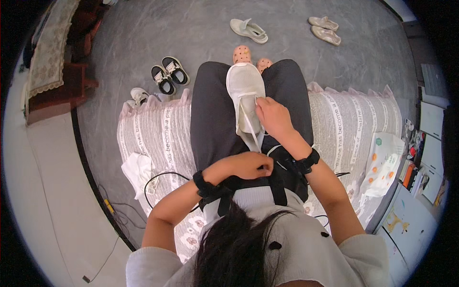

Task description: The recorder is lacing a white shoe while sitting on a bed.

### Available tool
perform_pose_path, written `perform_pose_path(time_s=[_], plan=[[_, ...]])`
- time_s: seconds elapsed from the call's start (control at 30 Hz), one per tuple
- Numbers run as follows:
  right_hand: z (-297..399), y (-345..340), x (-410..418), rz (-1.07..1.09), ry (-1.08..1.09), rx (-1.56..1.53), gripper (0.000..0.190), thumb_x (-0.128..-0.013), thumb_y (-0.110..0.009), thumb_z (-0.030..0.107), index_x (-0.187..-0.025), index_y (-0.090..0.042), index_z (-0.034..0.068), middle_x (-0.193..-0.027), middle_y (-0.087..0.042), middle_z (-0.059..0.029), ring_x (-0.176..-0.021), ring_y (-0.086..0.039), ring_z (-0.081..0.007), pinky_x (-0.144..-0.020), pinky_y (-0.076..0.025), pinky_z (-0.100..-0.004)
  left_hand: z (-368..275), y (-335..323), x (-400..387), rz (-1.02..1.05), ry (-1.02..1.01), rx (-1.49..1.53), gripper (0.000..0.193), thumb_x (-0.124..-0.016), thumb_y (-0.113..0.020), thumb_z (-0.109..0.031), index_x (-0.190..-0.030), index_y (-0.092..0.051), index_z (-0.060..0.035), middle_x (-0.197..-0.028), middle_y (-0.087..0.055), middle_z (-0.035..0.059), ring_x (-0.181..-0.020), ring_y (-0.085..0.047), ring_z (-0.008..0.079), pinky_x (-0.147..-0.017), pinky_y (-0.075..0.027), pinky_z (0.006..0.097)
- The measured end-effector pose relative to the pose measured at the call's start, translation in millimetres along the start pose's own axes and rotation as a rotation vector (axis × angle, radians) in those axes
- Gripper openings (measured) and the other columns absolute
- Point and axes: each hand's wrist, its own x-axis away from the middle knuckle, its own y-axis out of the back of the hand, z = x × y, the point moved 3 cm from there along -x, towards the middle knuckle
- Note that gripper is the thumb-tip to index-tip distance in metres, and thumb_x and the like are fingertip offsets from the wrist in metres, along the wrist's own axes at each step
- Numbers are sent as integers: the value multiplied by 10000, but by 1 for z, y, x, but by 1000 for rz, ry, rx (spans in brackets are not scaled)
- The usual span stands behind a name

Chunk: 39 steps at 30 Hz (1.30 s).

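A white sneaker [245, 80] lies on the person's lap, toe pointing away, between the dark-trousered thighs. My right hand [272, 116] grips the sneaker's right edge near the eyelets, fingers bent against it. My left hand [252, 165] is curled close to the body, just behind the heel end. A white shoelace [250, 123] runs from the shoe's throat across the tongue down to my left hand, whose fingertips are partly hidden. Black straps circle both wrists.
A grey patterned cover [333, 125] is under the person, with a white cloth [138, 172] at left and a printed plastic bag [383, 163] at right. Black sneakers [170, 75], a pale shoe [248, 30], another pair [324, 30] and pink clogs [242, 54] are on the floor.
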Motion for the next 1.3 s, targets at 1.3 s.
perform_pose_path(time_s=[1.3], plan=[[7,197,-19,94,218,-1123,212,-744,-467,82,-570,-543,-14,-864,-584,-129,-823,-537,-198,-770,-396,-297,-116,133,52,-852,-109,-569,73,-802,-497,-74,-840,-508,-12,-756,-519,121,-692,-533,292,-617,-426,315]])
